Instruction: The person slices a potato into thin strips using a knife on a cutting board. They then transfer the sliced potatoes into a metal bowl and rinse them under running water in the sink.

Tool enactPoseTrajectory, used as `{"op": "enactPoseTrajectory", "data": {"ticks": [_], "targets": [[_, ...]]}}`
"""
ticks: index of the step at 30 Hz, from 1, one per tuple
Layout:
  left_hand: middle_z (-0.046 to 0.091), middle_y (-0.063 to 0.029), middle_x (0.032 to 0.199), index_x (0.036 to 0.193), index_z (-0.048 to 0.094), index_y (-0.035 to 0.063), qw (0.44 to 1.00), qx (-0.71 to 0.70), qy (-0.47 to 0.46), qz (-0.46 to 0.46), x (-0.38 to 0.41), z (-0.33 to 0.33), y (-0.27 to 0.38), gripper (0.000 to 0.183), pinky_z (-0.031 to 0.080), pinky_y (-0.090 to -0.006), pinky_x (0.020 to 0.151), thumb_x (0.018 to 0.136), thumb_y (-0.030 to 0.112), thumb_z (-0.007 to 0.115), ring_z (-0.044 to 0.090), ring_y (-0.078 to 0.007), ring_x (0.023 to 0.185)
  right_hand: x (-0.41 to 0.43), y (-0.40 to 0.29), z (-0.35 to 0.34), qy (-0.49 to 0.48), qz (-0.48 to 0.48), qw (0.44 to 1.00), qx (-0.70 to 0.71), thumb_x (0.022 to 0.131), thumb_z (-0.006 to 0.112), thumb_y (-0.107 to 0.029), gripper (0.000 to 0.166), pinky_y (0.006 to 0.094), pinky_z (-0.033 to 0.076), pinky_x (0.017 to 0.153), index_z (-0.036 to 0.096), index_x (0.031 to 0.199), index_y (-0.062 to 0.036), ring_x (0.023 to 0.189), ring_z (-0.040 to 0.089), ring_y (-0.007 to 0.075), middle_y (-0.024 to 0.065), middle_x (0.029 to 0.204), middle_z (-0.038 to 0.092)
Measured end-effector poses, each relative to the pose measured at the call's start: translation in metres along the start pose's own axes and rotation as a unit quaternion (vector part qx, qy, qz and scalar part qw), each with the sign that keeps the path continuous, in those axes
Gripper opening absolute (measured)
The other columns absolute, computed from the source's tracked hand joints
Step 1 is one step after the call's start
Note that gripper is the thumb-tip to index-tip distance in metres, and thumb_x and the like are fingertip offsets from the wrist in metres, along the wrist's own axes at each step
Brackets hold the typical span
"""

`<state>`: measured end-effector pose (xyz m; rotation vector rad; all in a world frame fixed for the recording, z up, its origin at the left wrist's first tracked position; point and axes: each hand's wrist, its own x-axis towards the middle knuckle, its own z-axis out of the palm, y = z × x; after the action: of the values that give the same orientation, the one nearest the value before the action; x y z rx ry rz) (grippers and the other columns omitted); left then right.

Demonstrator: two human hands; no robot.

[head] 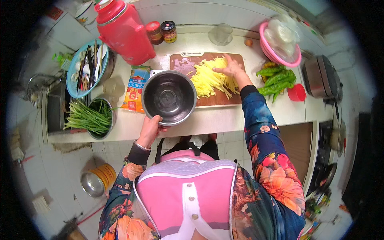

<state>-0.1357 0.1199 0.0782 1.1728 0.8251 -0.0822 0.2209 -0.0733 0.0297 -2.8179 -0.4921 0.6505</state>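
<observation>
My left hand (150,129) grips the near rim of a dark metal bowl (168,97), which is tilted so that its bare inside faces me. The bowl is at the left edge of a wooden cutting board (207,103). On the board lies a heap of pale yellow vegetable strips (210,76), likely potato. At the heap's upper right, my right hand (232,69) rests with thumb and fingers spread over the strips. A white-handled blade, partly hidden behind the bowl, shows at the bowl's upper edge.
Green peppers (276,78), a red cup (297,92) and a pink basket (280,45) of plastic bags are at right. To the left stand a red thermos (124,33), an orange-blue packet (136,88), a pot of long green vegetables (100,118) and a blue basin (87,69) of utensils.
</observation>
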Motion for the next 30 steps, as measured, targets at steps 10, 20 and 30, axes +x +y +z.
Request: {"op": "enactPoseTrajectory", "data": {"ticks": [10,20,30], "targets": [[0.066,-0.0153,0.101,0.122,0.046,-0.0045,0.982,-0.096,0.152,0.054,0.009,0.088,-0.021,0.035,0.056,-0.0248,0.055,0.090,0.009,0.042,0.070,-0.0212,0.076,-0.017,-0.022,0.018,0.036,-0.117,0.991,-0.050,0.063,0.081,-0.033,0.075,0.0564,0.045,0.094,0.049,0.129,-0.0195,0.121,0.038,0.0437,0.0215,0.131,0.037],[0.064,-0.0166,0.103,0.125,0.042,-0.0042,0.972,-0.107,0.193,0.079,0.026,0.131,-0.012,0.037,0.058,-0.0255,0.053,0.090,0.007,0.042,0.070,-0.0223,0.076,0.003,0.001,0.021,0.082,-0.270,0.959,0.034,0.067,0.067,-0.010,0.043,0.0436,0.051,0.083,0.062,0.110,-0.0139,0.098,0.057,0.0350,0.0152,0.103,0.057],[0.063,-0.0167,0.106,0.128,0.040,-0.0020,0.976,-0.170,0.115,0.077,0.040,0.140,-0.016,0.039,0.059,-0.0293,0.058,0.090,0.006,0.042,0.069,-0.0254,0.079,-0.066,-0.079,-0.015,0.052,-0.415,0.903,0.095,0.068,0.072,-0.011,0.039,0.0429,0.049,0.082,0.061,0.106,-0.0108,0.093,0.059,0.0351,0.0169,0.096,0.058]]}}
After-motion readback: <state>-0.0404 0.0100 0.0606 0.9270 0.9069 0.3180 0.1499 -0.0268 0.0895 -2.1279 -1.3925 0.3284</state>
